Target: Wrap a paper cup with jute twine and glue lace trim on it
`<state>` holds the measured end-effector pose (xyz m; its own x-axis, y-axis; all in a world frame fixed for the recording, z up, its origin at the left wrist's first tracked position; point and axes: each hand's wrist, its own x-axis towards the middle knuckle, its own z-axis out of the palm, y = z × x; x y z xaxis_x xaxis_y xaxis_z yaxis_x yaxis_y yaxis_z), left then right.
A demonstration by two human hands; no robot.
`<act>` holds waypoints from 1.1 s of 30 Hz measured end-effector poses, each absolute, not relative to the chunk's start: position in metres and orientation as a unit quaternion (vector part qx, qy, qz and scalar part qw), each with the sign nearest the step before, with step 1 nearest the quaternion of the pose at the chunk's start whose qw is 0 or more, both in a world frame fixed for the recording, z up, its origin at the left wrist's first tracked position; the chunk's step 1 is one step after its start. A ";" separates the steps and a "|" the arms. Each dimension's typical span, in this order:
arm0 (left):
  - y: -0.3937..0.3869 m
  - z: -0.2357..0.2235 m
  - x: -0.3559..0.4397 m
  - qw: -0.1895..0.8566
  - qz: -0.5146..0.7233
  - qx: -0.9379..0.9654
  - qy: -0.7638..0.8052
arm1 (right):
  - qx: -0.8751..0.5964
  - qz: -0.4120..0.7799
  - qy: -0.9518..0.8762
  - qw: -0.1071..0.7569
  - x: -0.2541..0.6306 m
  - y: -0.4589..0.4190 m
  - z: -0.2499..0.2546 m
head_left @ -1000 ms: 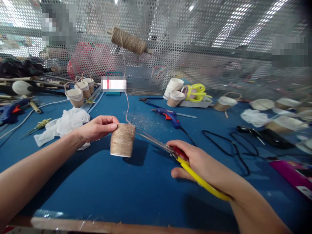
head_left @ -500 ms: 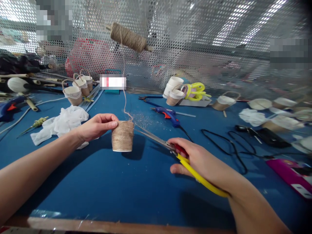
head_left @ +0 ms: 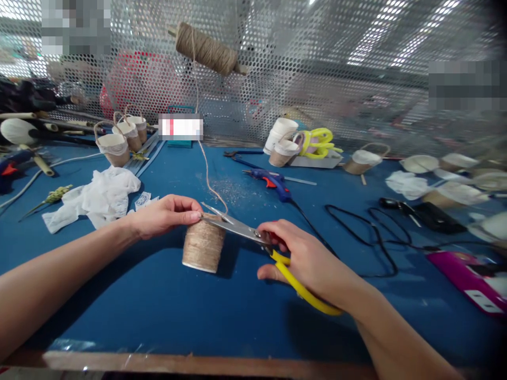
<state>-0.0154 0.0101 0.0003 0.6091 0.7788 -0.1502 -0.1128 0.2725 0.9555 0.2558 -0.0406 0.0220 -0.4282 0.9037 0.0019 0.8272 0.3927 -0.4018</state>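
My left hand [head_left: 168,215] pinches the rim of a paper cup [head_left: 203,245] wrapped in brown twine, its white base tilted toward me. From the cup's top a strand of twine [head_left: 207,171] runs up to a large spool [head_left: 206,48] at the mesh. My right hand [head_left: 307,258] grips scissors [head_left: 237,227] with yellow handles. Their parted blades lie across the cup's rim, the tips close to my left fingertips and the strand beside them. Whether the blades touch the twine I cannot tell.
A blue glue gun [head_left: 271,182] lies behind the scissors, its black cord trailing right. White cloth [head_left: 99,198] and several small handled baskets [head_left: 114,150] stand left. Pliers [head_left: 245,157], white cups [head_left: 280,136] and a magenta power strip [head_left: 463,279] are farther off.
The scissors have moved left, bringing their blades over the cup's rim. The cup now tilts more and sits slightly lower in view. Both hands keep their holds.
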 end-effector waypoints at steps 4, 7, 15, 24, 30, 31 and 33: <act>0.006 -0.002 -0.011 0.746 0.304 0.506 0.308 | -0.494 0.129 -0.847 0.144 0.254 -0.040 0.017; 0.004 -0.002 -0.010 0.755 0.308 0.492 0.305 | -0.481 0.104 -0.855 0.163 0.254 -0.041 0.014; 0.002 -0.003 -0.010 0.756 0.308 0.481 0.320 | -0.455 0.051 -0.869 0.188 0.255 -0.041 0.010; 0.001 0.001 -0.008 0.759 0.313 0.465 0.332 | -0.451 0.007 -0.868 0.210 0.254 -0.041 0.005; 0.000 0.003 -0.007 0.765 0.279 0.477 0.330 | -0.444 0.019 -0.869 0.215 0.254 -0.040 0.005; -0.001 0.004 -0.007 0.766 0.277 0.477 0.330 | -0.444 0.022 -0.869 0.217 0.253 -0.040 0.005; -0.001 0.004 -0.007 0.763 0.282 0.480 0.330 | -0.445 0.030 -0.868 0.216 0.253 -0.041 0.005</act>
